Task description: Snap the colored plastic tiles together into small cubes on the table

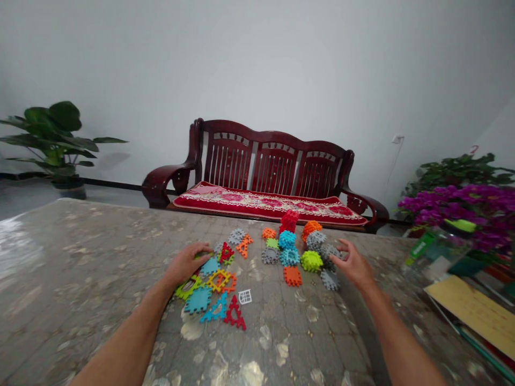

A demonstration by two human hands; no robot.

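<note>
My left hand [188,262] rests at the left edge of a loose pile of flat toothed plastic building pieces, its fingers stretched over them. Near it lie a light-blue square piece [210,266], a red triangular piece [226,252] and a yellow frame piece [219,280]. A larger teal square piece [198,299] is closer to me. My right hand [354,264] is beside a dark grey stack of toothed pieces [330,255], thumb and fingers apart, fingertips at its right side. Left of that stack sits a lime-green stack [311,261].
Between my hands stand blue stacks [287,239], a red stack [288,220] and an orange square piece [292,276]. A small white window piece [244,296] lies nearer. At right are a clear bottle [446,249] and a yellowish folder [475,311]. A wooden bench [273,166] stands behind the table.
</note>
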